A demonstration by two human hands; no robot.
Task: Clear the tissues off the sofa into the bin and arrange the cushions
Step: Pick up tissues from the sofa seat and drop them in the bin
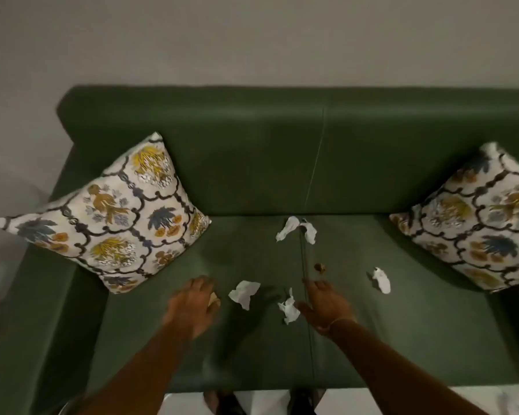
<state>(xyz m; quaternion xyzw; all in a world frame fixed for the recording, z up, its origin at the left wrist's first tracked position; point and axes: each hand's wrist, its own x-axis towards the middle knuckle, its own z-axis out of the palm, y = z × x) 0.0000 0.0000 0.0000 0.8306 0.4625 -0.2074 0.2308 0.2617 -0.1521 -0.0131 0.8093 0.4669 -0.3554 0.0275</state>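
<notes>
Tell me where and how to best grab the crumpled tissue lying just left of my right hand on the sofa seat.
Pinch the tissue at its bunched middle, where the folds stand up off the seat. Come from above and slightly from the right, since the right hand is already beside it. It lies loose and flat-edged, so thin corners would probably slip from the fingers.

plain grey wall (252, 34), white floor (264, 402), small brown scrap (319, 268)
</notes>
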